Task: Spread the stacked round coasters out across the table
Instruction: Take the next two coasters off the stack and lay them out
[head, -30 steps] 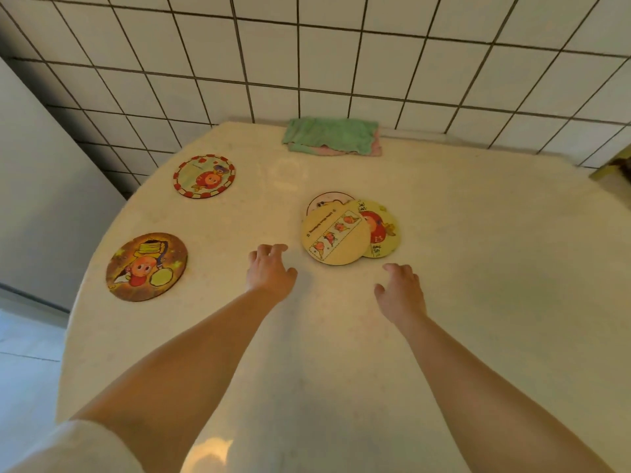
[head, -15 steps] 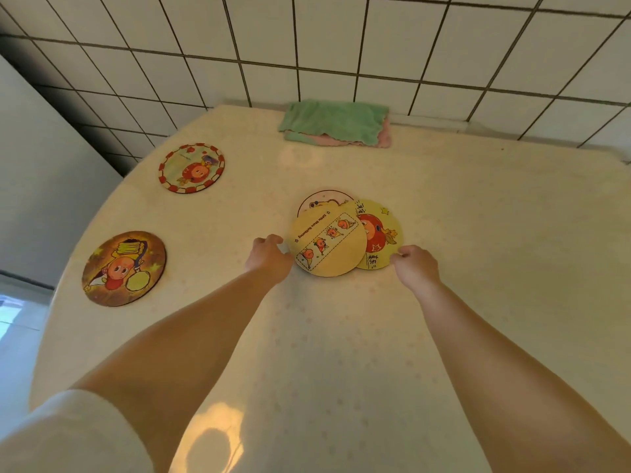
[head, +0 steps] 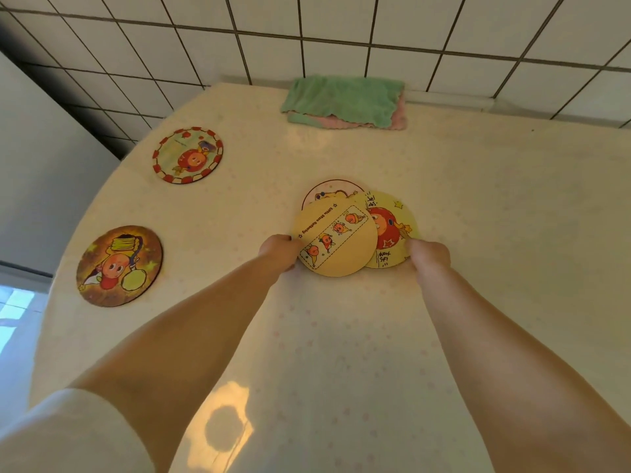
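Cream table [head: 478, 233] against tiled wall: two cartoon coasters [head: 119, 266] lie apart at left; left hand [head: 280, 250] pinches top coaster [head: 336, 240] of centre pile; right hand [head: 428, 256] grips yellow coaster [head: 392, 227], finger closure unclear

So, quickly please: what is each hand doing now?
Left hand: curled at the left edge of the top coaster; firm grip cannot be told.
Right hand: curled at the second coaster; same doubt.
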